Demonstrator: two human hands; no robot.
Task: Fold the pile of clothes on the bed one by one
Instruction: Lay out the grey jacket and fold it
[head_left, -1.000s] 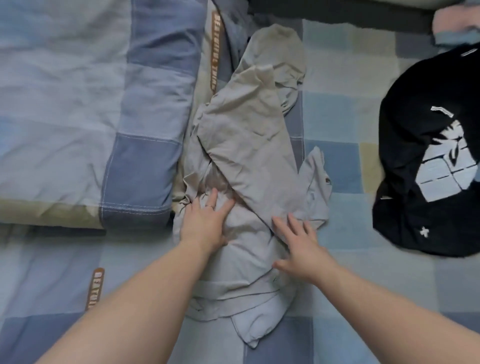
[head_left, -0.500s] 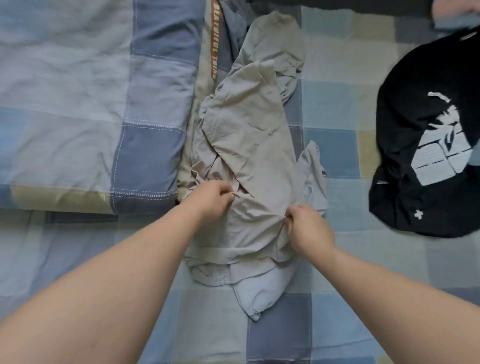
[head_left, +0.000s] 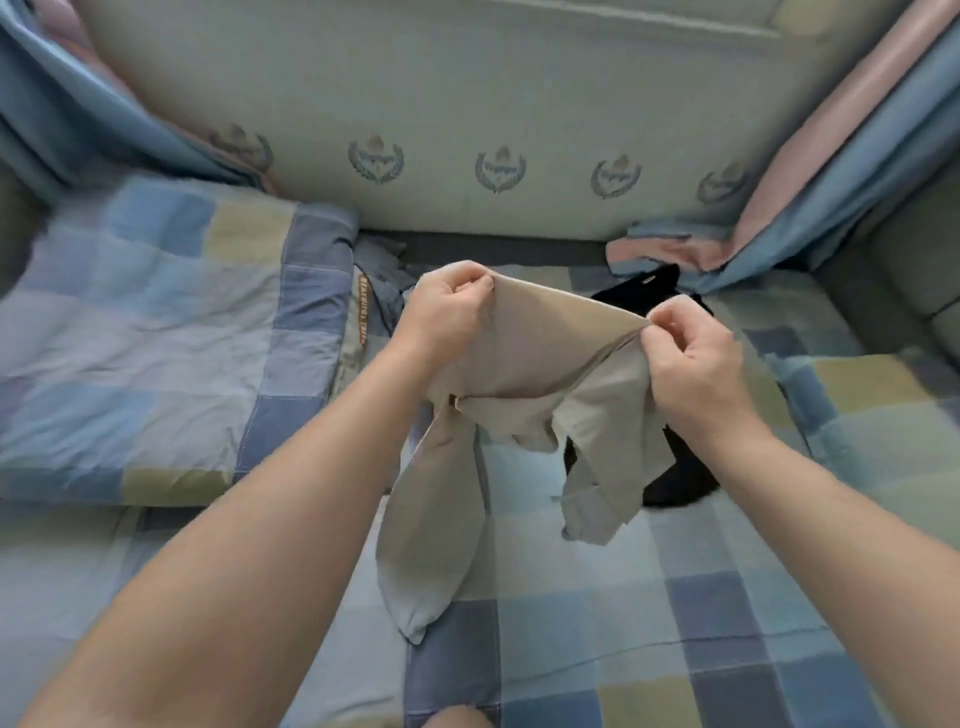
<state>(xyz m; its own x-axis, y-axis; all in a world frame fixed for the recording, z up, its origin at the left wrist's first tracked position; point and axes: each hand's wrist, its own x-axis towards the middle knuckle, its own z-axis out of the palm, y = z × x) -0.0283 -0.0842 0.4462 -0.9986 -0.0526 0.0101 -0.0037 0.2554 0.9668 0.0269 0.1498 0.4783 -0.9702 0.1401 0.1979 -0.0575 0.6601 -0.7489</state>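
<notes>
A beige garment hangs in the air above the bed, stretched between both hands. My left hand grips its top edge on the left, fingers curled. My right hand pinches the top edge on the right. One long part of the garment dangles down at the left, a shorter part at the right. A black garment lies on the checked bedsheet behind it, mostly hidden by the beige cloth and my right hand.
A folded checked quilt lies at the left. A pale padded headboard stands at the far end. Blue and pink curtains hang at both sides, and another checked cover lies at the right.
Both hands gripped the beige garment on the bed and lifted it into the air. The view swung up toward the headboard.
</notes>
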